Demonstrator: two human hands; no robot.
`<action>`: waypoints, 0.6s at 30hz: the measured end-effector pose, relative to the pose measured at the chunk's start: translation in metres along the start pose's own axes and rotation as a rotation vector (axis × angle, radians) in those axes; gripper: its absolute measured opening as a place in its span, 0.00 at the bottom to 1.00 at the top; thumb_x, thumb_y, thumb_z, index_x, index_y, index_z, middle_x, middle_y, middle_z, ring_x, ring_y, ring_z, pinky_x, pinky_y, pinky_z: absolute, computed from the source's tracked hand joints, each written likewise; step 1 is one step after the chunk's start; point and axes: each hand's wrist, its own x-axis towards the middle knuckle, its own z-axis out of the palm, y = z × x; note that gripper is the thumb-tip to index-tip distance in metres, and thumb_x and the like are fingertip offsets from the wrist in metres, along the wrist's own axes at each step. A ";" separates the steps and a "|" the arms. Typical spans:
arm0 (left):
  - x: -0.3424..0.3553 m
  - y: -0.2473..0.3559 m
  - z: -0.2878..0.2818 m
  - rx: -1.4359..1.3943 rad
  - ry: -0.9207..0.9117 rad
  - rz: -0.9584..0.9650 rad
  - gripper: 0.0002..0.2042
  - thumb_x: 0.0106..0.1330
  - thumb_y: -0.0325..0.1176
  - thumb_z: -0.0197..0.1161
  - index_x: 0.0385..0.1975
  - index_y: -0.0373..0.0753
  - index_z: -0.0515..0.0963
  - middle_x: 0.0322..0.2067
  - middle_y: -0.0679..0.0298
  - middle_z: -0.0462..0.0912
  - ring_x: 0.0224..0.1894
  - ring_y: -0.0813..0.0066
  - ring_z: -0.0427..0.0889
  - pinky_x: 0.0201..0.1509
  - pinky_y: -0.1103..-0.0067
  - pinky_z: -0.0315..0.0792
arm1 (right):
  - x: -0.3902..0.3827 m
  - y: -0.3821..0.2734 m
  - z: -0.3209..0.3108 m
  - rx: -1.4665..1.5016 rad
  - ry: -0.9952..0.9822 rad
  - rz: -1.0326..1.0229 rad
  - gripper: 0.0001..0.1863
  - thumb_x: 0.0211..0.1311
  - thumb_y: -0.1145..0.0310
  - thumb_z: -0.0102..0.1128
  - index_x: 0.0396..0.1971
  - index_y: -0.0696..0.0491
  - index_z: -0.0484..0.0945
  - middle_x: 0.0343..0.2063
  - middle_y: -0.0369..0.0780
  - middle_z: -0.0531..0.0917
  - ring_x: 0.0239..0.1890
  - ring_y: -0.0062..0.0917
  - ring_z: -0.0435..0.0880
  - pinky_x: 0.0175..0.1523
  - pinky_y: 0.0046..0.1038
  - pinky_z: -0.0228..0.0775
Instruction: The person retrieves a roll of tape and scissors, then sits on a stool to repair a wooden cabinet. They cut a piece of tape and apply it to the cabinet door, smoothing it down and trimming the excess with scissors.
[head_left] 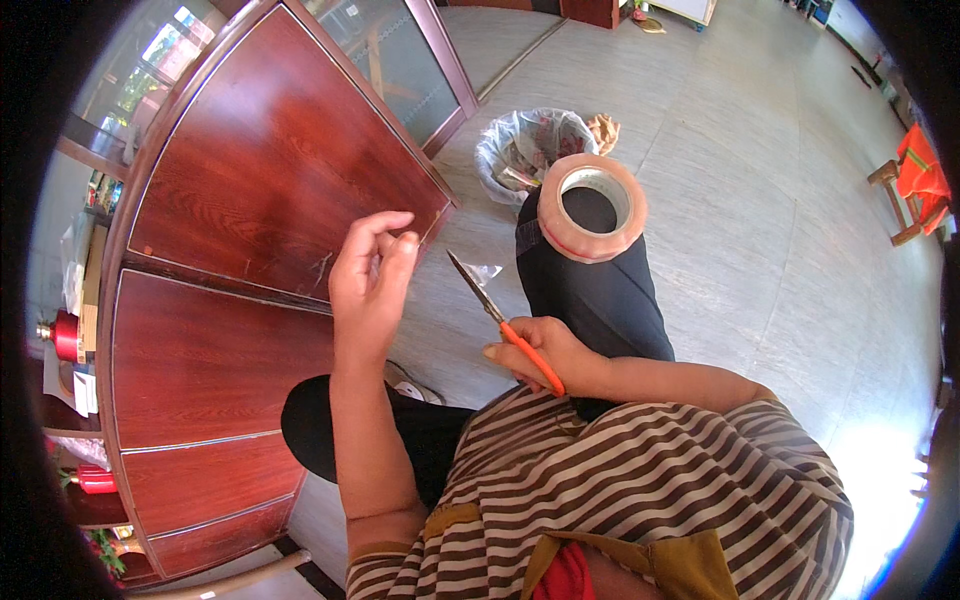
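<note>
L hand (370, 265) is hovering just L of ctr, palm turning inward, fingers half-curling, thumb tip sitting just beside the index tip w/ a small gap showing; can't tell if anything thin & clear is being pinched lower down. R hand (550, 350) is holding orange-handled scissors (503, 322) nr ctr, fingers wrapping round the handles, blades pointing to upper L & looking closed. Big clear/tan tape roll (592, 247) is resting on the R knee of the dark trousers (600, 300), a bit above & R of ctr, not being touched by either hand. Behind it, top ctr, a bin w/ clear liner (497, 165) is standing on the grey floor (750, 200), w/ crumpled brown paper (604, 132) showing at its R side. Red-brown cabinet (250, 180) is filling much of the L side. Brown/white striped top (640, 470) is covering the lower ctr. Far R, upper half, an orange cloth (922, 170) is hanging over a small wooden seat (905, 232).
</note>
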 end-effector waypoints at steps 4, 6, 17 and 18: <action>0.027 0.033 0.008 0.580 -0.162 0.126 0.17 0.61 0.38 0.77 0.41 0.31 0.87 0.28 0.63 0.76 0.31 0.74 0.77 0.35 0.77 0.72 | 0.001 0.001 0.000 -0.020 0.029 0.017 0.22 0.70 0.52 0.71 0.27 0.56 0.78 0.16 0.32 0.75 0.15 0.15 0.72 0.20 0.25 0.64; 0.037 0.033 0.013 0.623 -0.276 0.098 0.18 0.59 0.40 0.79 0.41 0.33 0.88 0.32 0.57 0.78 0.36 0.65 0.80 0.41 0.71 0.75 | 0.001 0.003 0.002 -0.018 0.035 -0.003 0.22 0.70 0.52 0.71 0.27 0.56 0.78 0.16 0.32 0.75 0.15 0.15 0.72 0.21 0.24 0.64; 0.048 0.004 0.025 0.515 -0.619 -0.079 0.06 0.60 0.30 0.72 0.28 0.34 0.85 0.35 0.60 0.78 0.40 0.69 0.81 0.46 0.73 0.75 | 0.011 0.024 -0.007 -0.312 -0.030 -0.117 0.25 0.68 0.52 0.71 0.37 0.63 0.76 0.28 0.49 0.83 0.32 0.39 0.84 0.41 0.39 0.75; 0.046 0.005 0.025 0.521 -0.607 -0.061 0.06 0.60 0.29 0.72 0.27 0.34 0.85 0.34 0.60 0.78 0.40 0.69 0.80 0.46 0.73 0.75 | 0.011 0.026 -0.007 -0.303 -0.089 -0.115 0.27 0.68 0.51 0.70 0.39 0.64 0.75 0.32 0.52 0.83 0.36 0.42 0.84 0.45 0.40 0.76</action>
